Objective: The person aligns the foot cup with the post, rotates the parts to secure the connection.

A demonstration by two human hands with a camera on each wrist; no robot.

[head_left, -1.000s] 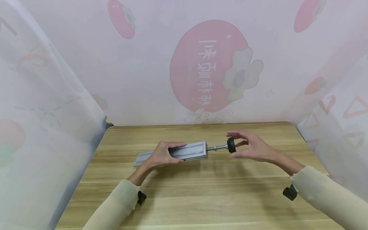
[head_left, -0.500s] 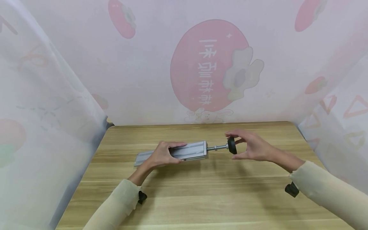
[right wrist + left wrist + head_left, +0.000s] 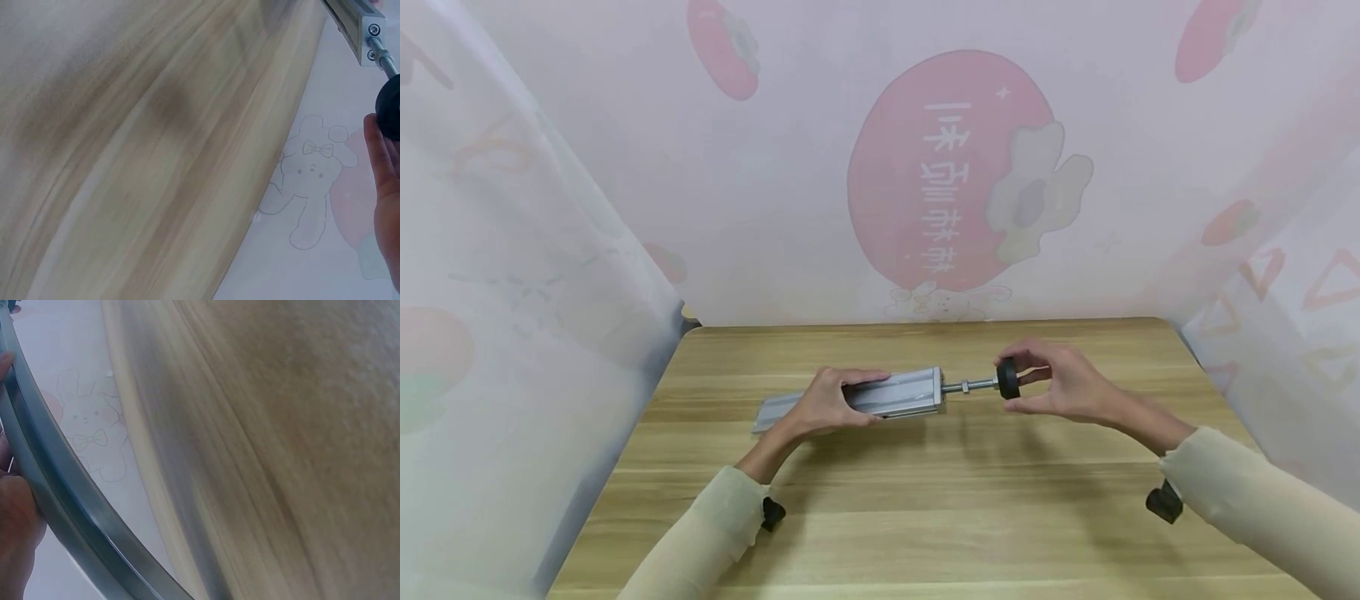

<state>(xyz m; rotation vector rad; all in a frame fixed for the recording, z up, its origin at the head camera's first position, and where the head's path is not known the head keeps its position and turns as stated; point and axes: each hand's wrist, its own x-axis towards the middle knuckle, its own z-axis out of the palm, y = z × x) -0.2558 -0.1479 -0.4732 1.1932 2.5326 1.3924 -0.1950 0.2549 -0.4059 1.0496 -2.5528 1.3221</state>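
Left hand [image 3: 822, 406], fingers clamped on the grey metal bar [image 3: 916, 391], presumably steadies it; at the bar's 3 o'clock, right hand [image 3: 1065, 385] pinches the threaded rod [image 3: 981, 385]'s black foot [image 3: 1009, 379] by its rim, seemingly suiting rotation.

Pale sheeting [image 3: 767, 217], pink prints [image 3: 887, 183], wood-grain tabletop [image 3: 955, 525]

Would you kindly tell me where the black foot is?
In the head view, the black foot is right of centre, at the tip of the rod, in the right hand.

Silver-grey profile [image 3: 912, 392], black disc [image 3: 1008, 379], tan wood-grain tabletop [image 3: 940, 517], pink-printed pale backdrop [image 3: 790, 192]
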